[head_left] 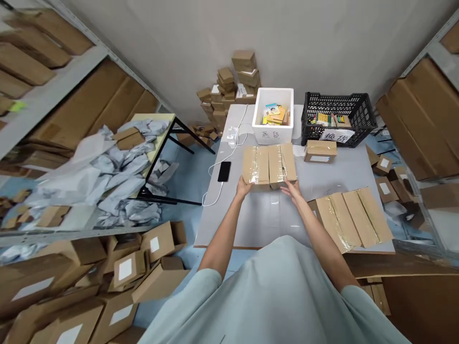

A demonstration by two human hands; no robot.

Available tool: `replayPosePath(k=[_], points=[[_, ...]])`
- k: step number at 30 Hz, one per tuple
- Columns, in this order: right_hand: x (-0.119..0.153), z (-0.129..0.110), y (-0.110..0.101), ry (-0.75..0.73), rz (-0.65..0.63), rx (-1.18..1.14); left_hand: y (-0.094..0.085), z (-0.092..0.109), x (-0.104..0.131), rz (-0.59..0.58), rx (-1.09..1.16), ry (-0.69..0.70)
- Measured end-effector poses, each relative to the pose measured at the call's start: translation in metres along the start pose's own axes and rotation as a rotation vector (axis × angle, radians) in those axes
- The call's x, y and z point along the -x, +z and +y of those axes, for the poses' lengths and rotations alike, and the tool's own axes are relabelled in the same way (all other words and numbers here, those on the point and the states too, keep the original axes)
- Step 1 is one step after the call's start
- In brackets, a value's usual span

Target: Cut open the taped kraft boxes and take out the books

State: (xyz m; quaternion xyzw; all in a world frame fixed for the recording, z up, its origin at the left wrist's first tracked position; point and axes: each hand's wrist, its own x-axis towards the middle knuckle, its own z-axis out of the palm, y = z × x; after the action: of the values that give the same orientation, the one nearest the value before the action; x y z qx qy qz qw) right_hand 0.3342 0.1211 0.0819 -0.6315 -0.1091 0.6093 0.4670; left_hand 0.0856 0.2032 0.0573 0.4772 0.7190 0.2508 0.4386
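Two taped brown boxes lie side by side on the grey table [251, 220], below the white foam bin: a left box [256, 165] and a right box [282, 163]. My left hand [244, 187] grips the near left corner of the left box. At the near edge of the right box, my right hand [292, 189] touches the cardboard with its fingers apart. Clear tape runs along both boxes, and the right one has a small gap at its seam.
A phone [224, 171] with a white cable lies left. Behind stand the white bin [273, 136], a black crate [358, 136] and a small box [320, 151]. More taped boxes [353, 217] lie at the right; shelves and a side table with grey bags flank the left.
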Motion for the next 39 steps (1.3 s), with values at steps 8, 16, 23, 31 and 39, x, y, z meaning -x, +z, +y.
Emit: replayPosePath(k=[8,16,23,31,39], points=[[0.003,-0.022,-0.031,-0.083,0.064,0.128,0.012,0.019,0.006,0.109,-0.153,0.141],[0.122,-0.006,-0.334,-0.509,0.800,0.807,0.142,-0.046,0.175,-0.818,-0.111,0.127],[0.152,0.020,-0.446,0.023,0.693,0.517,0.228,-0.031,0.259,-1.177,0.073,0.063],[0.120,0.033,-0.425,-0.239,0.634,0.339,0.215,-0.009,0.245,-0.780,0.015,0.045],[0.012,-0.027,-0.347,-0.175,0.500,0.298,0.222,0.056,0.119,-0.358,-0.097,0.244]])
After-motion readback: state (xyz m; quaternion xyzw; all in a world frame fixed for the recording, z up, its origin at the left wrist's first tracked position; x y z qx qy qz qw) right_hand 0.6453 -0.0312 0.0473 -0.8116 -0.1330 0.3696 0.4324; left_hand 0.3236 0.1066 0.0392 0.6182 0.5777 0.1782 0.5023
